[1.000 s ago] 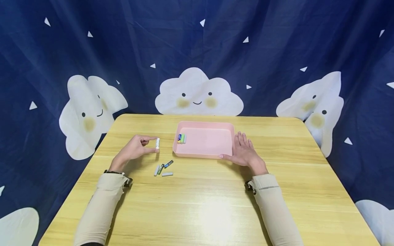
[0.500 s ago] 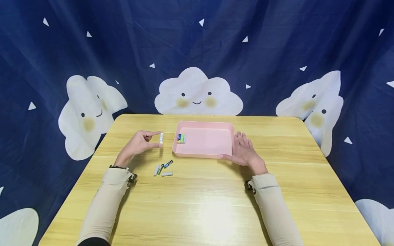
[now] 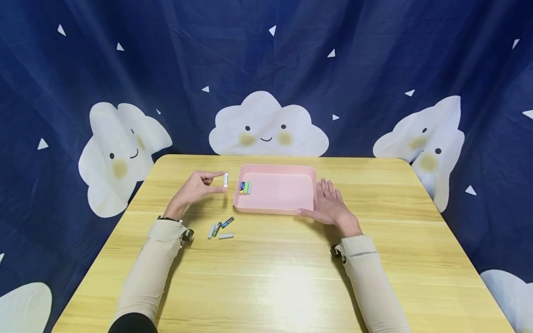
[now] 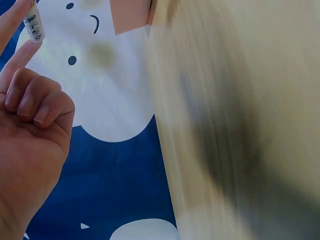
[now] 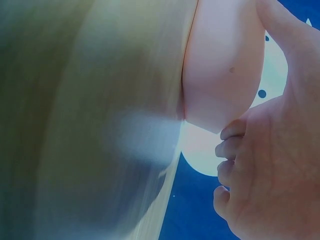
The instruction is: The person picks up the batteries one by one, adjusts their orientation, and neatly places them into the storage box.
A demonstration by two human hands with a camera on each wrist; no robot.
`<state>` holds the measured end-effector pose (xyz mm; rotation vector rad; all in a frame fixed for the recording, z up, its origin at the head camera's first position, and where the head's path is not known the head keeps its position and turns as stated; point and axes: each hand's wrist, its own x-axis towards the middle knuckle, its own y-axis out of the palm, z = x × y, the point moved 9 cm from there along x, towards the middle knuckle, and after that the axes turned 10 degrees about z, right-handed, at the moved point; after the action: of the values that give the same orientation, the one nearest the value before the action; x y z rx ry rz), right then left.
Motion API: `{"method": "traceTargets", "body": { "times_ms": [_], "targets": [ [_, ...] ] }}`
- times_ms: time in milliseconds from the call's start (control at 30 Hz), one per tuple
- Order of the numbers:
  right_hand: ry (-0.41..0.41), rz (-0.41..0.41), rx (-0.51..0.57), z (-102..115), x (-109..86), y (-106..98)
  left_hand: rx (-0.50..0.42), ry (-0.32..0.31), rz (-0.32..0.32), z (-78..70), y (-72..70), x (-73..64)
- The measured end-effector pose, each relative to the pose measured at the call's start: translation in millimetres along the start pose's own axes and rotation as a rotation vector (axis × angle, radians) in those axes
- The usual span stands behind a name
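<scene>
My left hand (image 3: 193, 189) pinches a white battery (image 3: 226, 180) by its two ends, between thumb and index finger. The battery stands off the table, just left of the pink tray (image 3: 275, 213); dark print shows on it in the left wrist view, where the other fingers curl toward the palm. Inside the tray, against its left end, lie several batteries (image 3: 245, 188) side by side, in blue, green and pale grey. At the tray's right end my right hand (image 3: 331, 206) rests with straight fingers along the outer wall (image 5: 225, 65), its thumb at the front corner.
Several loose batteries lie in front of the tray to the left, among them a dark blue one (image 3: 227, 222), a green one (image 3: 217, 229) and a pale grey one (image 3: 226, 236). Behind the wooden table (image 3: 291, 263) hangs a navy curtain (image 3: 266, 55) with cloud faces.
My left hand has moved right and farther back with the white battery, up to the tray's left side. The right hand and the tray have stayed put.
</scene>
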<state>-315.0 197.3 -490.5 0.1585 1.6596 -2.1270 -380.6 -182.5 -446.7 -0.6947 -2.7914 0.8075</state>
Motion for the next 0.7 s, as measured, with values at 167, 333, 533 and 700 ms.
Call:
{"method": "traceTargets", "body": {
  "times_ms": [167, 333, 533, 700],
  "targets": [
    [0.0, 0.003, 0.002, 0, 0.4, 0, -0.025, 0.004, 0.028, -5.2, 6.8, 8.0],
    [-0.001, 0.004, 0.007, -1, 0.3, 1, -0.012, 0.016, 0.042, -10.0, 13.9, 17.2],
    [-0.001, 0.002, 0.011, -1, 0.5, 1, 0.015, 0.054, 0.062, -13.0, 21.6, 28.6],
    [0.0, -0.004, 0.013, -1, 0.8, 1, 0.017, 0.057, 0.078, -13.3, 27.4, 36.5]
  ]
}}
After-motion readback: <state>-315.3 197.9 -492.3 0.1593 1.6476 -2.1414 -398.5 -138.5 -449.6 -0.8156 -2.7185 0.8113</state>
